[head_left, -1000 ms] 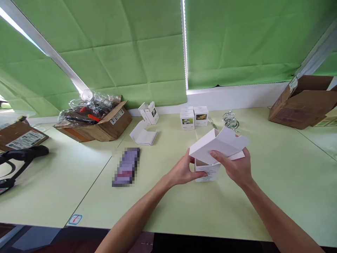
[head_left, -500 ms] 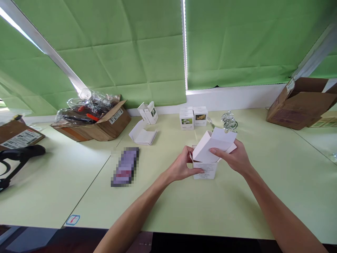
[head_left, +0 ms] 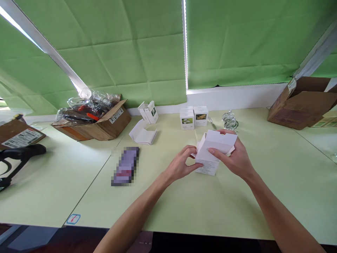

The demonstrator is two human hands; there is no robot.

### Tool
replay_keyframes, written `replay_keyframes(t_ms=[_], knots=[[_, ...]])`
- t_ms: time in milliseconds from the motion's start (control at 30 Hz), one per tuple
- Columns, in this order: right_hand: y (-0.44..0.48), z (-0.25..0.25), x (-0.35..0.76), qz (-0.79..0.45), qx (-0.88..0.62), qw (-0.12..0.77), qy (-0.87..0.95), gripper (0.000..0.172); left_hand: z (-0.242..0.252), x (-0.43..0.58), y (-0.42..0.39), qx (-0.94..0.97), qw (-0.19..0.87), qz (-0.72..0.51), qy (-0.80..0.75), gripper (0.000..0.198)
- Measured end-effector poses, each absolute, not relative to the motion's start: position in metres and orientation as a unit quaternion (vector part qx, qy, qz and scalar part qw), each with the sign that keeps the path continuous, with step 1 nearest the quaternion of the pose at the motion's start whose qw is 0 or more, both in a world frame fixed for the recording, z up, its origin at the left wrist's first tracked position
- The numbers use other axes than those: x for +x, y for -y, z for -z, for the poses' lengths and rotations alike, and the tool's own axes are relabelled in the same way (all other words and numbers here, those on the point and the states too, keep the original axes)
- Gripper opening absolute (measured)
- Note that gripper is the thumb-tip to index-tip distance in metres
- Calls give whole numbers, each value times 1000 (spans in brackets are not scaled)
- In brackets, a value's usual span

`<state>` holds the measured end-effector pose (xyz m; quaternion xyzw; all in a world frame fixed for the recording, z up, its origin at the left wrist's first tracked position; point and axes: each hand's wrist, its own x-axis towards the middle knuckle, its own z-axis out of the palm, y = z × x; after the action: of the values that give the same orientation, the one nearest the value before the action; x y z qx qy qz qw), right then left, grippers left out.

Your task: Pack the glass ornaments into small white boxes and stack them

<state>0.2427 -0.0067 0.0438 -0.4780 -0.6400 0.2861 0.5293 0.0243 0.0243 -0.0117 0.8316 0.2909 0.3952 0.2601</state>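
Note:
In front of me is a small white carton with fine print on its near face, slightly tilted. My left hand grips it at its left side, thumb on the printed face and fingers at the upper edge. My right hand holds a plain white folded-card insert, its thumb on the near face and its fingers behind. The insert leans at the mouth of the carton, its lower edge meeting the carton's top. How deep it sits inside cannot be seen.
Behind stand several small picture-fronted boxes, a pen-like item and clear coiled pieces. To the left are an opened white carton, another white box, a blurred phone-shaped object and a full cardboard box. An open cardboard box stands right.
The insert has turned and tipped toward me, its face now sloping over the carton's top. The carton has shifted slightly right and tilted. Both hands keep their holds.

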Motion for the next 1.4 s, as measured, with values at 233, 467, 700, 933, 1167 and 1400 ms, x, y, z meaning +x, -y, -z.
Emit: replay_keyframes(t_ms=[233, 467, 700, 933, 1167, 1400], knots=[[10, -46, 239, -181, -472, 553, 663, 55, 10, 23, -23, 851, 224, -382, -284, 28], [11, -46, 239, -195, -468, 542, 670, 33, 7, 23, -20, 859, 216, -363, -289, 27], [12, -49, 235, -147, -429, 523, 721, 31, 8, 24, -19, 842, 250, -353, -321, 29], [5, -51, 245, -143, -405, 508, 747, 13, 7, 24, -18, 838, 261, -345, -333, 31], [7, -54, 252, -151, -392, 439, 794, 21, 10, 23, -19, 836, 253, -355, -333, 40], [8, -51, 253, -168, -407, 351, 826, 23, 20, 24, -19, 848, 200, -371, -323, 82]])
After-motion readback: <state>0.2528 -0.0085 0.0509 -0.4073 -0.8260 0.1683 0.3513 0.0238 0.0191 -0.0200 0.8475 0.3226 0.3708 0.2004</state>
